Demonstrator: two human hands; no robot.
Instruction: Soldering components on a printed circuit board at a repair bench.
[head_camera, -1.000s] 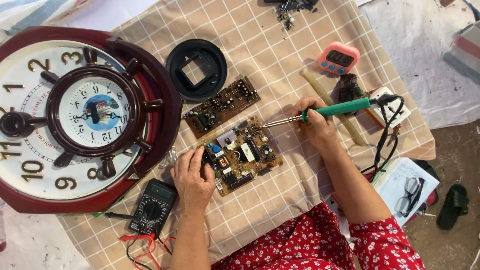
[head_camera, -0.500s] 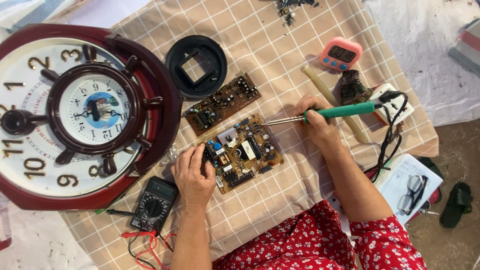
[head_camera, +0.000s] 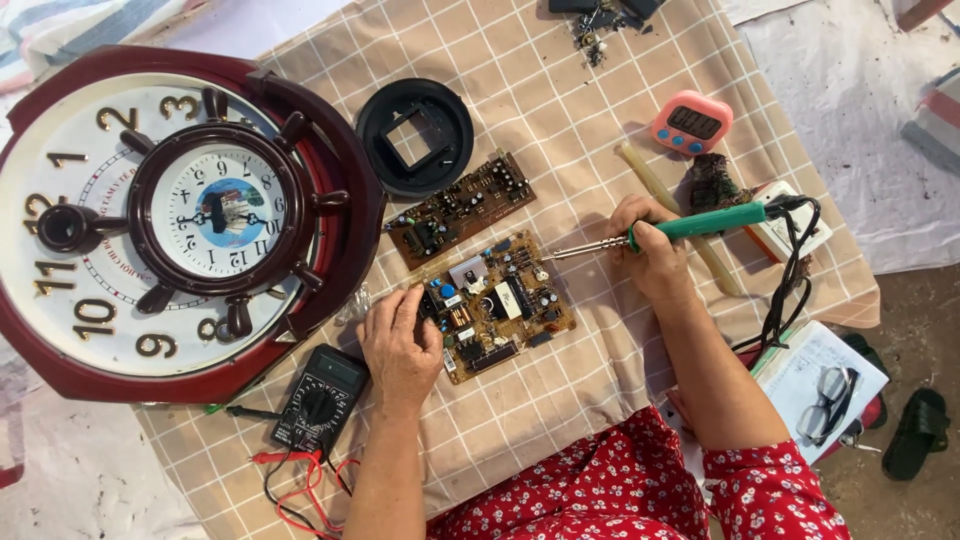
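My right hand grips a green-handled soldering iron; its metal tip points left, just off the upper right edge of a tan circuit board on the checked cloth. My left hand rests palm down on that board's left end, holding it flat. A second, darker circuit board lies just above it, untouched.
A big red ship-wheel wall clock fills the left. A black round plastic part lies above the boards. A black multimeter with red leads sits by my left wrist. A pink timer, a cream stick and glasses are at right.
The iron's tip has drawn slightly back to the right, off the board's edge. My left hand stays on the board.
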